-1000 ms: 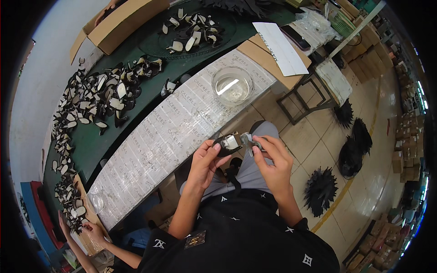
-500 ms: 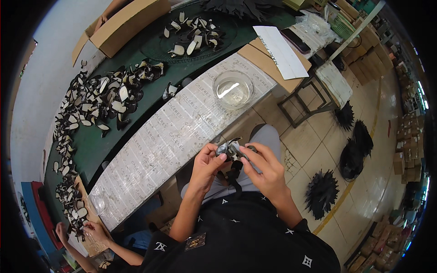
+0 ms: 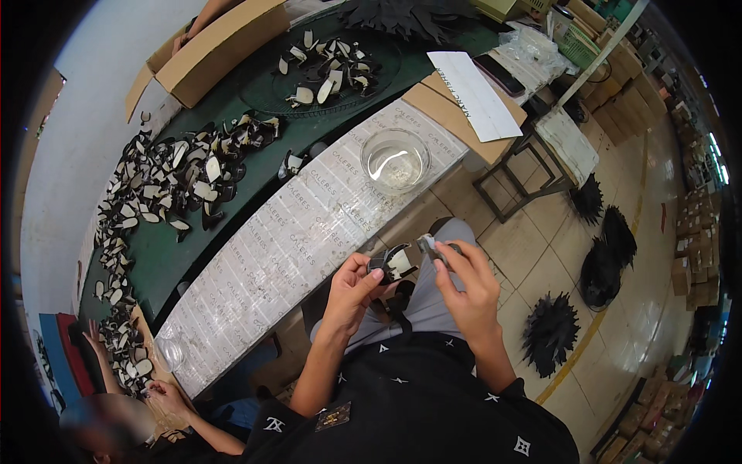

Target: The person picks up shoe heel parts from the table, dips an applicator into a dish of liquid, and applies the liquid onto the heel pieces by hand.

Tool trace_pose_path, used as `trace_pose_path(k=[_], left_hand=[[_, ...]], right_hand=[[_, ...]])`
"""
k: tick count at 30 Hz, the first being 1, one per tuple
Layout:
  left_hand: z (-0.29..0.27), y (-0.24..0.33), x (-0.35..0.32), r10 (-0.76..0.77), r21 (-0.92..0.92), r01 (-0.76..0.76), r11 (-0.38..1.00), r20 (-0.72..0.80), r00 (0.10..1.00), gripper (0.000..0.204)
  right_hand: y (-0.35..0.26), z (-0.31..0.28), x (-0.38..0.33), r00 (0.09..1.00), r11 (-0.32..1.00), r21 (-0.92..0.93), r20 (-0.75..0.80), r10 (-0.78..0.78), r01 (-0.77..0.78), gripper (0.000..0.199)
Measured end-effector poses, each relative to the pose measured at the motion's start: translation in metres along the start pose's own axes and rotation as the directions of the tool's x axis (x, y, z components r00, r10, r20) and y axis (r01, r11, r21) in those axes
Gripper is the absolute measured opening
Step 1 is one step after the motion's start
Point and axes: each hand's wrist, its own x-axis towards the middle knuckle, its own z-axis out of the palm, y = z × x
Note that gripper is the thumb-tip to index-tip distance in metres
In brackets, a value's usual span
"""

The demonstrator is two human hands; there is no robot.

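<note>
Right before me, the seated worker's left hand (image 3: pixel 352 292) grips a curved black-and-white piece (image 3: pixel 398 264) between thumb and fingers, its pale face turned toward the other hand. Just beside it, with a small gap between, the right hand (image 3: pixel 470 282) pinches a small grey-and-whitish item (image 3: pixel 428 246) at thumb and fingertips; I can't make out what that is. Both hands hang above grey trousers (image 3: pixel 444 298), in front of a black shirt (image 3: pixel 433 387).

Past the left hand runs a film-wrapped bench (image 3: pixel 255 272), and toward its upper end sits a round clear bowl (image 3: pixel 396 166). Over on the tiled floor to the right lie shaggy black bundles (image 3: pixel 550 334), near a metal-framed stool (image 3: pixel 568 148). Beyond the bench, a dark green surface (image 3: pixel 168 257) carries a long heap of black-and-white pieces (image 3: pixel 185 174). At its lower end a co-worker's hand (image 3: pixel 166 398) reaches to the heap's edge. Farther off, a cardboard box (image 3: pixel 224 58) stands open at the green surface's far edge, another person's arm over it.
</note>
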Motion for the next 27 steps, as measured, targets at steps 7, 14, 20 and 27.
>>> trace_pose_path(k=[7,14,20,27], left_hand=[[0.006,0.011,-0.011,-0.034,-0.167,0.049,0.985,0.093,0.995,0.018],[0.020,0.024,-0.031,0.032,-0.621,0.243,0.745,0.397,0.917,0.051],[0.050,0.037,-0.025,0.101,-0.774,0.458,0.438,0.548,0.830,0.023],[0.033,0.117,0.037,0.015,0.409,-0.422,0.809,0.704,0.710,0.025]], right_hand=[[0.026,-0.008,-0.012,0.941,0.917,0.229,-0.020,0.339,-0.326,0.023],[0.082,0.021,-0.053,0.867,0.781,0.381,0.148,0.475,-0.494,0.020],[0.139,0.074,-0.116,0.681,0.421,0.582,0.350,0.643,-0.696,0.023],[0.157,0.084,-0.125,0.627,0.319,0.642,0.330,0.706,-0.697,0.026]])
